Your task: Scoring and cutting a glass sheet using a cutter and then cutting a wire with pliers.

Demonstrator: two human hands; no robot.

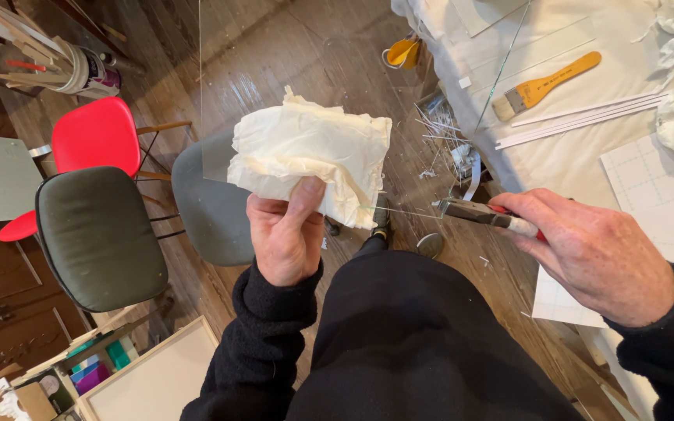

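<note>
Gripping one cloth (313, 156), the left hand (286, 234) is closed; the right hand (587, 249) clamps one pliers (473, 212); two chairs (99, 234) stand nearby.

My single head camera looks steeply down, close over both hands, wooden floor (290, 62) beneath, desk (571, 148) at right.

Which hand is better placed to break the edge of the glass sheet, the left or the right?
Probably the right hand. It holds the pliers, whose tip already meets the lower edge of the glass sheet. The left hand is occupied: its fingers grip the sheet through a folded cloth.
</note>
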